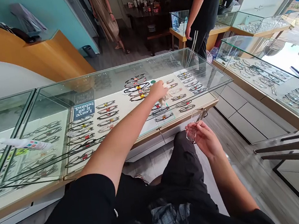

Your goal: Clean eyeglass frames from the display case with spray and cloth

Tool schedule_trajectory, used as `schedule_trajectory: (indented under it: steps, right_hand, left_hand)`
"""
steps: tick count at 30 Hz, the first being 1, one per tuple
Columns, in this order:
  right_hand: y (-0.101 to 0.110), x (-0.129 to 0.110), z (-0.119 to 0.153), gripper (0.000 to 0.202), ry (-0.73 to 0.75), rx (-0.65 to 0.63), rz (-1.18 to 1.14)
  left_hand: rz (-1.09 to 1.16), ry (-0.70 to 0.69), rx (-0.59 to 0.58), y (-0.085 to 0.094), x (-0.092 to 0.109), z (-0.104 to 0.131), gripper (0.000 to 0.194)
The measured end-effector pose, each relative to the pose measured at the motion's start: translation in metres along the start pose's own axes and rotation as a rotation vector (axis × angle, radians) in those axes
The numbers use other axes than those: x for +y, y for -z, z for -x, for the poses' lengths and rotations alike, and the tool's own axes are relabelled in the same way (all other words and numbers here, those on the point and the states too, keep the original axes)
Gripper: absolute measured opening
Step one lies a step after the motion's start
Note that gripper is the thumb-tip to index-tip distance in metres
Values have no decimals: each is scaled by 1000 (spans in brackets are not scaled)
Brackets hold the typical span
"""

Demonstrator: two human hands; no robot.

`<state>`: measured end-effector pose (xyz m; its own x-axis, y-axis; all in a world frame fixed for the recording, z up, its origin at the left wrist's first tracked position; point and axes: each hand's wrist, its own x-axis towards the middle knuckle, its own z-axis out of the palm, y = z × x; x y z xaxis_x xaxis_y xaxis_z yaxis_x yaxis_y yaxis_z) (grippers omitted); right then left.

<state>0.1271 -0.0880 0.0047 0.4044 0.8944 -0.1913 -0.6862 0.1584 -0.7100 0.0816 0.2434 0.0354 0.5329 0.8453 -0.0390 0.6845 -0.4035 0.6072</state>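
Observation:
My left hand (158,90) is out over the glass top of the display case (101,74), its fingers closed on a crumpled pale cloth (166,92). Beside it on the glass lie several dark-framed glasses (136,88) with yellow and red tags. Nearer my body, in front of the case's edge, my right hand (207,139) pinches a pair of thin-rimmed glasses (192,134) by the frame. Rows of glasses (108,115) show beneath the glass.
A white bottle (25,143) lies on the glass at the left. Another glass case (267,72) runs along the right, with a blue pen (298,72) on it. Two people stand beyond the case, one in black (207,6), one in a beige dress (103,14).

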Motion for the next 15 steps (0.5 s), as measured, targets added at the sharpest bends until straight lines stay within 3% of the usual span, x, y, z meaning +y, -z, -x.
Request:
schedule_trajectory:
  steps: [7, 12, 15]
  right_hand:
    - [-7, 11, -3, 19, -33, -31, 26]
    - [-18, 23, -5, 20, -70, -63, 70]
    - [-28, 33, -7, 21, -95, -101, 107]
  left_hand:
    - [490, 47, -112, 23, -24, 62, 14]
    - [809, 91, -219, 50, -56, 138, 21]
    - [802, 125, -171, 66, -79, 191, 26]
